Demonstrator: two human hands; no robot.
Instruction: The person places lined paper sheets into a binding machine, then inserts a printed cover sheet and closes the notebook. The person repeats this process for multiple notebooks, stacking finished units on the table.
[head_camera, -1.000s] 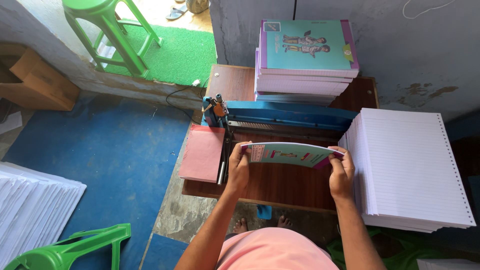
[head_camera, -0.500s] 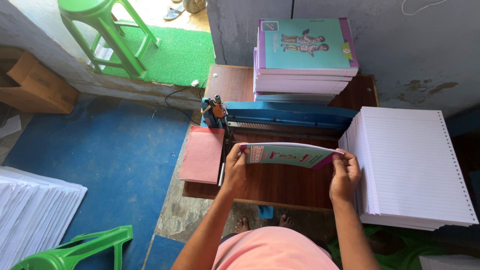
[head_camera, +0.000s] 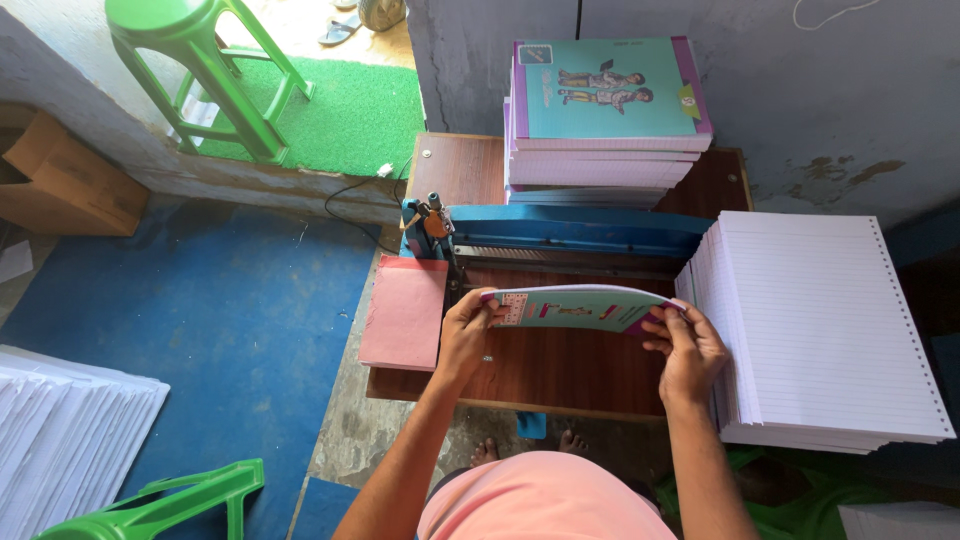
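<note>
Teal notebook cover (head_camera: 580, 307) is held above the brown wooden table (head_camera: 560, 370), just in front of the blue punching machine (head_camera: 575, 232). Long axis runs left-right across the view, roughly parallel to the machine's front edge. The sheet is bowed upward in the middle, printed face tilted toward the camera, near edge toward the person.

Left hand (head_camera: 468, 335) pinches the cover's left end, fingers curled over the edge. Right hand (head_camera: 690, 350) pinches the right end, thumb and fingers closed on it. The cover spans between both hands; hands sit at its two short ends, slightly below it.

Around it:
- Stack of ruled white sheets (head_camera: 830, 330) with punched holes along the right edge, just right of the right hand.
- Pink card stack (head_camera: 405, 312) on the table's left side, just left of the left hand.
- Pile of finished notebooks (head_camera: 605, 110) with the same teal cover, behind the machine.
- Green plastic stool (head_camera: 205, 70) far left, on a green mat (head_camera: 350, 115).
- Another white paper stack (head_camera: 70, 430) on the blue floor, well apart.
</note>
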